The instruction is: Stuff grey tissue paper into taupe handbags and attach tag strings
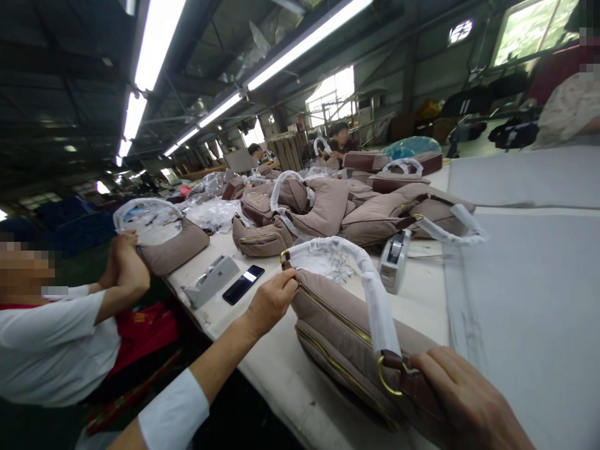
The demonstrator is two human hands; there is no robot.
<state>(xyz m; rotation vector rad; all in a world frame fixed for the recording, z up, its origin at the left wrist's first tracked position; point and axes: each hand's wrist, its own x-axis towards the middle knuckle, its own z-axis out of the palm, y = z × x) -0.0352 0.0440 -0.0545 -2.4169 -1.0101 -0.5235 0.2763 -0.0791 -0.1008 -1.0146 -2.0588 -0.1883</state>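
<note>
A taupe handbag (342, 309) with gold zips lies along the table edge in front of me. Its carrying handle (375, 294) arches upward, wrapped in white protective material and joined to the bag by gold rings. My left hand (274, 300) pinches the bag's far end, just below the ring there. At the near end, my right hand (469, 387) is closed around the corner by the brown leather tab (419, 390); its fingertips are partly out of sight behind the bag.
A dark phone (244, 284) and a grey tape dispenser (213, 281) lie left of the bag. Another dispenser (394, 259) stands behind it. More taupe bags (319, 209) are heaped beyond. At left, a co-worker holds a similar bag (173, 247). White sheets (529, 300) cover the right side.
</note>
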